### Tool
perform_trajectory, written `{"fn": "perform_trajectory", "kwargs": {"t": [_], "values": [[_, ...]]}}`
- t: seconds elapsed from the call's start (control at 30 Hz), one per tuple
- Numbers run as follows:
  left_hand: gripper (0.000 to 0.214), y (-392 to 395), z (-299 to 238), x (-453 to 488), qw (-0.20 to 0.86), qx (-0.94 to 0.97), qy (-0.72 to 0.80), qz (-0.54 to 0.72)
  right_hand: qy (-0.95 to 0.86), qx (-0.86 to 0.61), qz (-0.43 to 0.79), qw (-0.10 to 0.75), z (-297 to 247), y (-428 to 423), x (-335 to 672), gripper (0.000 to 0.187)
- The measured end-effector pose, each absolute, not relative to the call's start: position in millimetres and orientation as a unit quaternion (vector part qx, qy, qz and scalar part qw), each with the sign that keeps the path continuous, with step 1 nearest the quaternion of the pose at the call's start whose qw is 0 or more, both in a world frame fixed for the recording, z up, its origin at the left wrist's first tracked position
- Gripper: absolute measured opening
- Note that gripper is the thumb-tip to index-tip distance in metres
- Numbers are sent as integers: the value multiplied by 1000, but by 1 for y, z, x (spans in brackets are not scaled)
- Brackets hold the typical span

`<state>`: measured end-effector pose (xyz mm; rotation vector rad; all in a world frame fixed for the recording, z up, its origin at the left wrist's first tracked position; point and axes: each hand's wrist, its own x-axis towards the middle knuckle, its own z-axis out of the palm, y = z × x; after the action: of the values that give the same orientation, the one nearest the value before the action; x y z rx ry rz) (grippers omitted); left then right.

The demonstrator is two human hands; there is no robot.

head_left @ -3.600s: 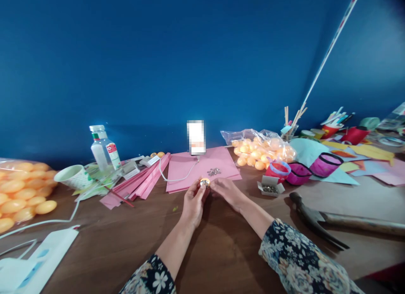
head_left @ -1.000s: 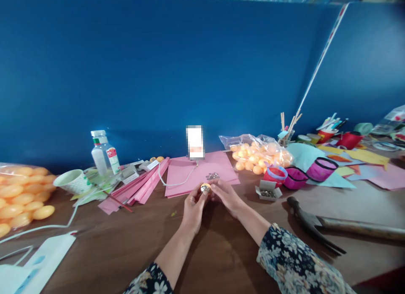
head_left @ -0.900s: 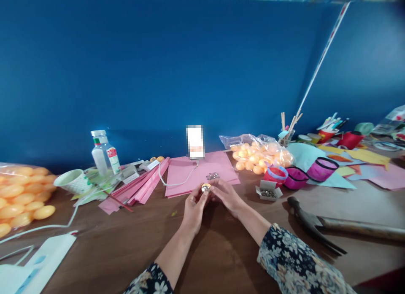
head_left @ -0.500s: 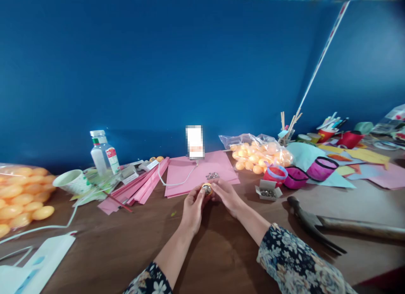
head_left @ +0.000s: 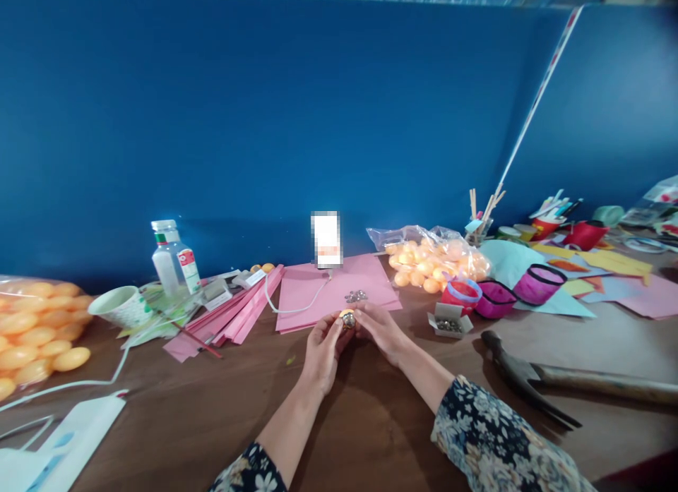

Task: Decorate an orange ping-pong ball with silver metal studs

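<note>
A small orange ball [head_left: 347, 320] with shiny silver pieces, like thumbtack heads, on its near side is held between both hands above the brown table. My left hand [head_left: 324, 342] grips it from the left, thumb on top and fingers curled behind. My right hand [head_left: 382, 331] closes on its right side with the fingertips; whether a loose tack is in them is hidden. Just beyond the hands, a small pile of silver tacks [head_left: 356, 295] lies on pink paper sheets [head_left: 301, 294]. To the right stands an opened little box [head_left: 449, 325] filled with similar metal pieces.
A hammer [head_left: 530, 372] lies at right. Bags of orange balls [head_left: 418, 262] sit at the back and far left, near a paper cup [head_left: 119, 305] and a glass bottle [head_left: 174, 262]. A white cable [head_left: 296, 308] crosses the paper. Pink rings and coloured paper lie at right.
The ball has turned slightly in the fingers, its silver side facing me a little differently. Both hands stay in nearly the same place.
</note>
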<state>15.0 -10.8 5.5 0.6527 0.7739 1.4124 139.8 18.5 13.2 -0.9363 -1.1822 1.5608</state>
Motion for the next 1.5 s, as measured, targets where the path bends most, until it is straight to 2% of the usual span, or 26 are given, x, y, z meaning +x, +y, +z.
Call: {"fn": "perform_trajectory", "kwargs": {"t": [0.77, 1.03, 1.3, 1.5], "values": [[27, -12, 4, 16, 610, 322, 394, 607, -533, -365, 600, 471, 17, 15, 137, 28], [22, -13, 3, 12, 402, 477, 467, 626, -550, -364, 550, 512, 14, 19, 139, 28], [21, -10, 0, 7, 370, 486, 514, 602, -551, -342, 590, 481, 15, 17, 140, 34], [22, -12, 3, 5, 360, 483, 525, 601, -548, -347, 584, 488, 18, 16, 140, 34]]}}
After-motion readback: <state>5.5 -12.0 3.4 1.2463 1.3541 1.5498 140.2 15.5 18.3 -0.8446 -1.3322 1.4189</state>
